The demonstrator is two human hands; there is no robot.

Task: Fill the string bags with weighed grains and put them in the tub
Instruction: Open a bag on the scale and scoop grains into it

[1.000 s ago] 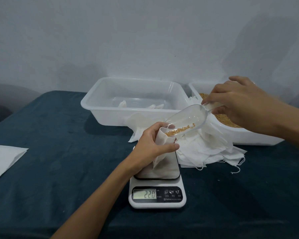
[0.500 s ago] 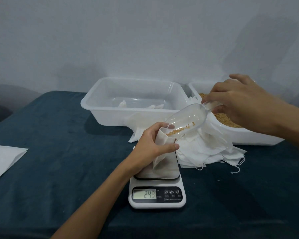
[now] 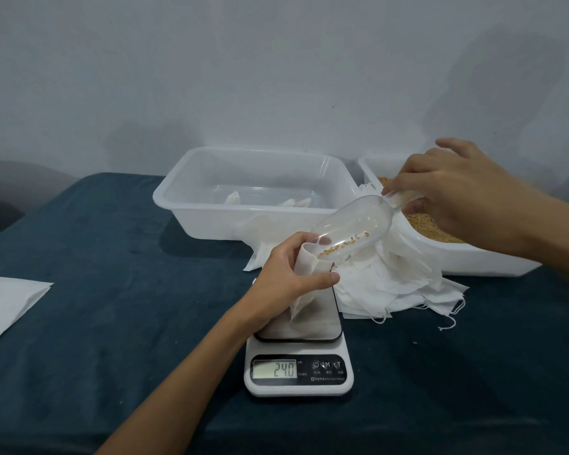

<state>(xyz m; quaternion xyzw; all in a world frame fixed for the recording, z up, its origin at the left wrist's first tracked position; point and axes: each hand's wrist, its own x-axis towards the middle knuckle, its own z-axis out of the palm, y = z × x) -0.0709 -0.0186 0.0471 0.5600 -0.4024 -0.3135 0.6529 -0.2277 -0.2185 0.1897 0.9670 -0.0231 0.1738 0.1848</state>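
My left hand (image 3: pixel 288 277) grips a white string bag (image 3: pixel 304 290) by its open mouth, and the bag stands on the steel plate of a kitchen scale (image 3: pixel 299 366) that reads 24.0. My right hand (image 3: pixel 447 188) pinches the handle of a clear plastic scoop (image 3: pixel 352 226). The scoop tilts down with its lip at the bag's mouth, and a thin line of tan grains lies along its bottom. The grain tub (image 3: pixel 473 261) sits at the right, mostly behind my right arm. The clear tub (image 3: pixel 191 208) behind the scale holds a few white bags.
A heap of empty white string bags (image 3: pixel 395 287) lies between the scale and the grain tub, strings trailing right. A white sheet (image 3: pixel 4 303) lies at the table's left edge. A dark blue cloth covers the table, and a grey wall stands behind the tubs.
The scale reading went from 22.0 to 24.3 and now shows 24.0. Fewer grains lie in the scoop. Both hands have stayed nearly where they were.
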